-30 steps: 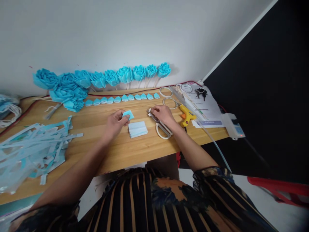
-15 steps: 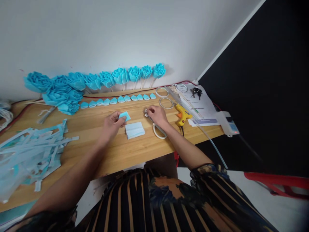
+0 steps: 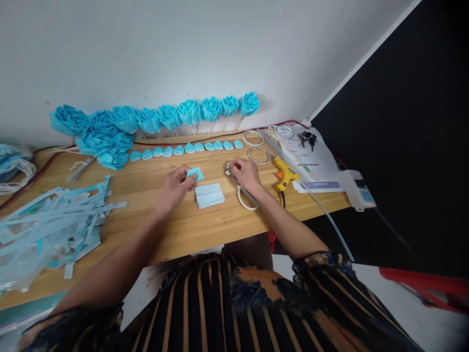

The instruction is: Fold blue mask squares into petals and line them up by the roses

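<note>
Between the thumb and fingers of my left hand (image 3: 178, 186) is a small light blue square (image 3: 195, 174), held just above the wooden table (image 3: 172, 239). A stack of pale blue sheets (image 3: 209, 195) lies below and to the right of it. My right hand (image 3: 244, 173) has its fingers closed at a small greyish item with a white bit; what exactly they grip is too small to make out. A white roll of tape or ring (image 3: 247, 198) lies under my right wrist. Behind both hands runs a row of folded blue pieces (image 3: 178, 150).
Blue fabric flowers (image 3: 189, 112) lean on the wall. Paper scraps (image 3: 69, 220) cover the left side. At right are a yellow glue gun (image 3: 286, 175), metal rings (image 3: 259, 155), keys (image 3: 308, 139) on printed paper (image 3: 322, 161), and a white power box (image 3: 357, 189).
The whole view has shifted, with the table's things appearing slightly further right. Both hands keep about the same pose, and the blue square stays in my left hand.
</note>
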A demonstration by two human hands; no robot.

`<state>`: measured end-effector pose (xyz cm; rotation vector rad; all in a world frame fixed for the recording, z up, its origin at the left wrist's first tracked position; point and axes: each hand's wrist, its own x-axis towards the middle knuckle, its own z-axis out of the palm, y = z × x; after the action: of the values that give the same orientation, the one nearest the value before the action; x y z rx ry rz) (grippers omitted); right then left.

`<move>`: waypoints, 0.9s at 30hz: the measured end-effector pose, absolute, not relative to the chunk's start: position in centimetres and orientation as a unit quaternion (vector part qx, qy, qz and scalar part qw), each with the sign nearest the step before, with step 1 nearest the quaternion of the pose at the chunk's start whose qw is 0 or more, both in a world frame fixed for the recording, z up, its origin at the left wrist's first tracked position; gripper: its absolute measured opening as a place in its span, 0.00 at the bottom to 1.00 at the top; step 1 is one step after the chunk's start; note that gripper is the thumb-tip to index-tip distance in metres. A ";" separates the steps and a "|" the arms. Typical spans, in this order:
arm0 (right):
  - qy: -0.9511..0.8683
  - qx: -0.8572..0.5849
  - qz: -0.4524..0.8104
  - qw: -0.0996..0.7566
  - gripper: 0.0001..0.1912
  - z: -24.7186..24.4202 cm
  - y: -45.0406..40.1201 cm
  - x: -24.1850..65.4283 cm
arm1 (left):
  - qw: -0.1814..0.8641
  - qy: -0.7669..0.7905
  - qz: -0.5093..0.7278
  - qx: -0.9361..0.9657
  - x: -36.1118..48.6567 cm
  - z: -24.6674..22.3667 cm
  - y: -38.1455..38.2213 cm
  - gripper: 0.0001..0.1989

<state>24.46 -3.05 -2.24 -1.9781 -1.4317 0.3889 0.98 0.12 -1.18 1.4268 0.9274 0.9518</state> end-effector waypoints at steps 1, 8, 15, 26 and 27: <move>-0.548 -0.756 0.147 0.327 0.09 -2.2 -3.1 24.5 | 0.561 0.395 0.403 0.605 1.0 -1.2 0.2 0.09; -0.538 -0.732 0.172 0.382 0.09 -2.9 -2.9 24.9 | 0.560 0.397 0.400 0.608 1.0 -1.2 0.2 0.10; -0.490 -0.669 0.218 0.515 0.12 -1.9 -3.5 24.3 | 0.573 0.407 0.393 0.593 1.1 -0.5 -0.3 0.11; -0.744 -0.449 -0.028 0.495 0.07 3.1 -5.5 20.4 | 0.653 0.351 0.332 0.583 1.2 1.0 -1.1 0.14; -0.759 -0.431 -0.039 0.486 0.08 3.0 -5.3 20.3 | 0.656 0.346 0.328 0.585 1.2 1.0 -1.1 0.14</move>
<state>20.28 -5.34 2.98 -1.0477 -1.8470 -0.0943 1.20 -1.13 1.04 1.3261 0.7838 0.7424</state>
